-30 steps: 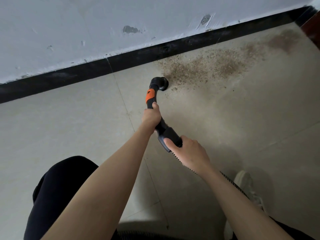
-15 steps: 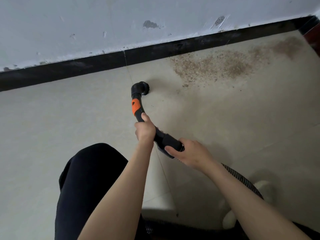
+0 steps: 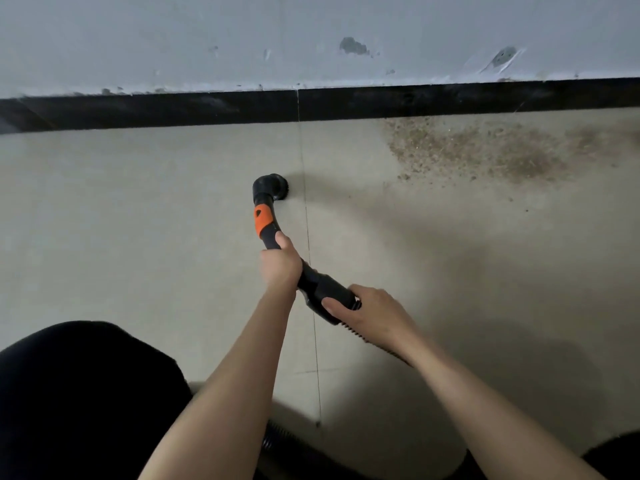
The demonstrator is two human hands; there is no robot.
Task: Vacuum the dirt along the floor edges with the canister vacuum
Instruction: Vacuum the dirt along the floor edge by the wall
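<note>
I hold a black vacuum wand [image 3: 268, 233] with an orange collar. Its round brush nozzle [image 3: 272, 187] rests on the beige tiled floor, a little short of the black skirting [image 3: 346, 103]. My left hand [image 3: 280, 263] grips the wand just below the orange collar. My right hand [image 3: 374, 315] grips the thick rear end, where the ribbed hose joins. A wide patch of brown dirt [image 3: 485, 150] lies along the skirting, to the right of the nozzle and apart from it.
A chipped white wall [image 3: 242, 39] rises above the skirting. My knee in black cloth [image 3: 79, 393] fills the lower left. A ribbed black hose [image 3: 277, 438] loops across the floor at the bottom. A tile joint runs just right of the nozzle.
The nozzle has pulled back left and away from the dirt patch, which it touched one second ago. The view has swung so the skirting now runs level. Both grips are unchanged.
</note>
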